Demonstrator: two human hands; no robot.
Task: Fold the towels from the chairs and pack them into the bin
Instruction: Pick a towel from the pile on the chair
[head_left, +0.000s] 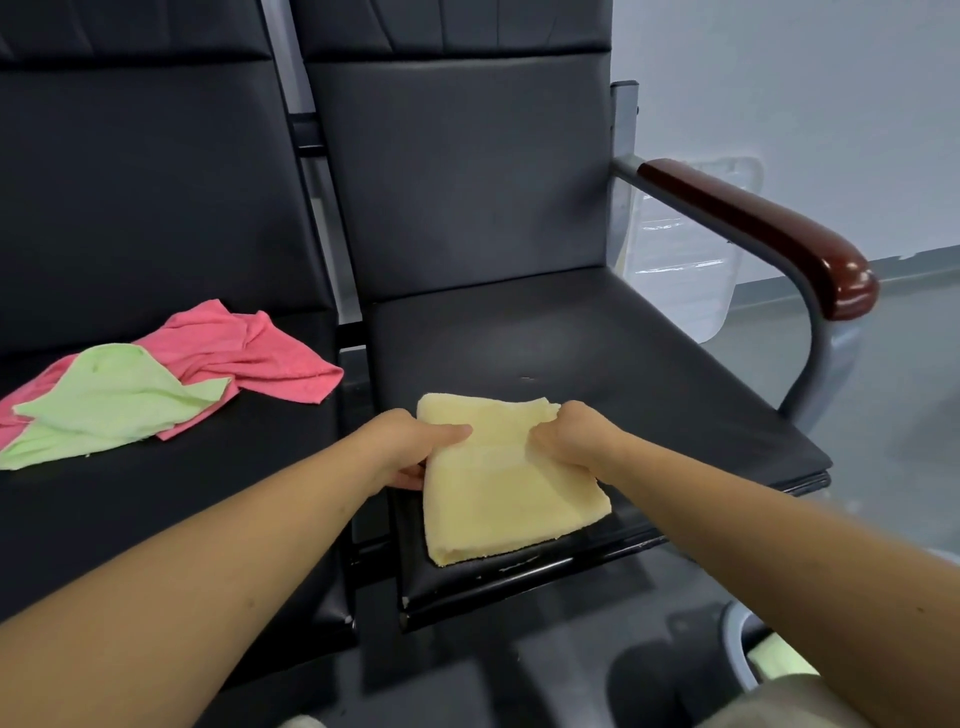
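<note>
Yellow towel (498, 478), folded, lies at the front of the right-hand black chair seat (649, 374). Left hand (410, 447) has its grip closed on the towel's left edge, thumb on top; right hand (576, 434) pinches the far right part, fingers hidden beneath. Pink towel (244, 353) and green towel (104, 405) lie crumpled on the left seat (156, 509), green overlapping pink. Bin rim (737, 649) is cut off at lower right. No legible markings.
</note>
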